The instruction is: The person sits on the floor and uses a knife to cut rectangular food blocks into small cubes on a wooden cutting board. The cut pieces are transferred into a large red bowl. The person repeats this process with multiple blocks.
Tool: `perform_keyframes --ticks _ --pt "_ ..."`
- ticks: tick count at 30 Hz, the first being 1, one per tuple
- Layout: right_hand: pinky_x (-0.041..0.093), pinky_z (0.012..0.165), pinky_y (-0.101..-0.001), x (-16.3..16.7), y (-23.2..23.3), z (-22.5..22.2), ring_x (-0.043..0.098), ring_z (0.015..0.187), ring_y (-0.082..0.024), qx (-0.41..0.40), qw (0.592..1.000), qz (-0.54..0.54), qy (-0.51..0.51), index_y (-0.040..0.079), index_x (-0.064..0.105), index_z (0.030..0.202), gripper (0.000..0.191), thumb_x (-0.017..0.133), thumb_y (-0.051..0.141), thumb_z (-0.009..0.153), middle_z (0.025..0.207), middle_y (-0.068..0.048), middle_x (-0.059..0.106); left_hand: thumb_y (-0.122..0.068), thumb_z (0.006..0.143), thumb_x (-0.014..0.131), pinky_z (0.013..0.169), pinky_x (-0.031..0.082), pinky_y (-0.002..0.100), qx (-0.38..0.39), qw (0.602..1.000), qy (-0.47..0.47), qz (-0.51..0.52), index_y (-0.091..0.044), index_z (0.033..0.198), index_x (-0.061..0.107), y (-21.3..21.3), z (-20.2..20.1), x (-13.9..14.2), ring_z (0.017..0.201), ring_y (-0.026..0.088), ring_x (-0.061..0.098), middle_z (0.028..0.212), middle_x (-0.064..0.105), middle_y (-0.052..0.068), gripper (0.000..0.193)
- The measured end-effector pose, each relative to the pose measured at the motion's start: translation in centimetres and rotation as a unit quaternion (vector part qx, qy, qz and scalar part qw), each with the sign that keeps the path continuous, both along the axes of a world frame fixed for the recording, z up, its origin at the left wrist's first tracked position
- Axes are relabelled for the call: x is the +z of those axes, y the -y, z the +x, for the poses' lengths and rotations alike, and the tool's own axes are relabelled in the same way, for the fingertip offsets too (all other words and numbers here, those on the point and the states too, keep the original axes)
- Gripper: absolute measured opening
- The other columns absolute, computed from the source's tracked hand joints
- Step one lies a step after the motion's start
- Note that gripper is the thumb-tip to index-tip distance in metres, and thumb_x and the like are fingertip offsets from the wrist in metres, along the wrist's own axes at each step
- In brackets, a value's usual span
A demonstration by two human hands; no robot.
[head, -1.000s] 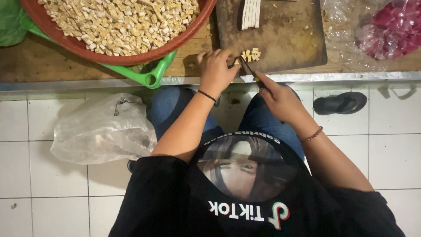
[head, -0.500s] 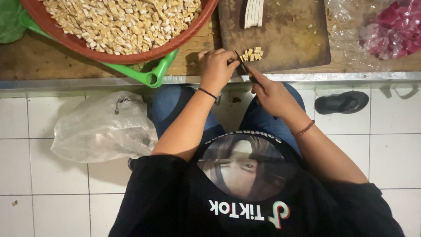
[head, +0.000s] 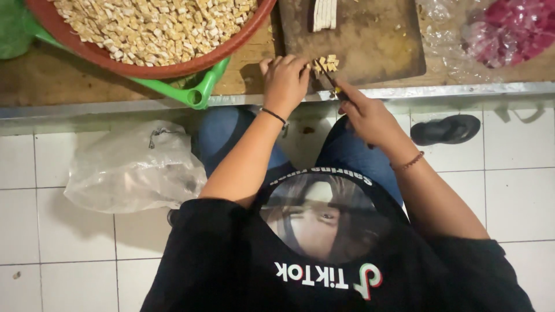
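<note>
Pale, soft, crumbly cubes (head: 328, 62) sit on the dark cutting board (head: 376, 40) at the bench's near edge, so your left hand (head: 285, 82) curls lightly over them while your right hand (head: 364, 112) closes round the knife (head: 328, 81).

Colours at the low wooden work bench

The round terracotta-red plastic basin (head: 144, 68) holds pale beige small cut cubes (head: 156, 26) and sits on a bright green plastic basket (head: 199, 92). The dark brown wooden cutting board (head: 370, 43) is plain. The clear plastic bag (head: 503, 32) shows magenta-pink content. The floor has white square tiles (head: 520, 196). The black rubber sandal (head: 445, 128) is plain, and the crumpled translucent plastic bag (head: 133, 167) looks greyish white.
</note>
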State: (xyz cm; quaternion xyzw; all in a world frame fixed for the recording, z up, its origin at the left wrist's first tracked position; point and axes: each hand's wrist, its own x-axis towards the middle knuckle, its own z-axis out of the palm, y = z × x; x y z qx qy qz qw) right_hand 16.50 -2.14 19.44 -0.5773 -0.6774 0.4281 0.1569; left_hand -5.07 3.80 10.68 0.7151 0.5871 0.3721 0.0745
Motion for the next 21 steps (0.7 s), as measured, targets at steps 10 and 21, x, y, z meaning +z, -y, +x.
perform_keyframes --ticks 10,21 --pt "0.055 0.058 -0.0278 -0.3 1.4 4.2 0.061 0.066 -0.010 -0.066 0.991 0.010 -0.114 0.020 0.044 0.159 0.057 0.049 0.011 0.103 0.097 -0.005 0.069 -0.039 0.080 0.081 0.101 0.035 0.052 -0.138 0.989 -0.047 -0.006 -0.016 0.123 0.070 -2.6 2.7 -1.1 0.117 0.032 0.053 0.115 0.060 0.009 0.050" --pt "0.052 0.057 -0.0271 -5.7 0.7 5.6 0.059 0.068 -0.012 -0.054 0.954 -0.027 -0.293 0.012 0.035 0.163 0.057 0.044 0.010 0.107 0.105 -0.009 0.065 -0.019 0.078 0.074 0.080 0.056 0.044 -0.181 0.978 -0.085 0.062 -0.011 0.107 0.062 -6.3 4.1 -3.4 0.103 0.031 0.064 0.108 0.062 0.010 0.032"
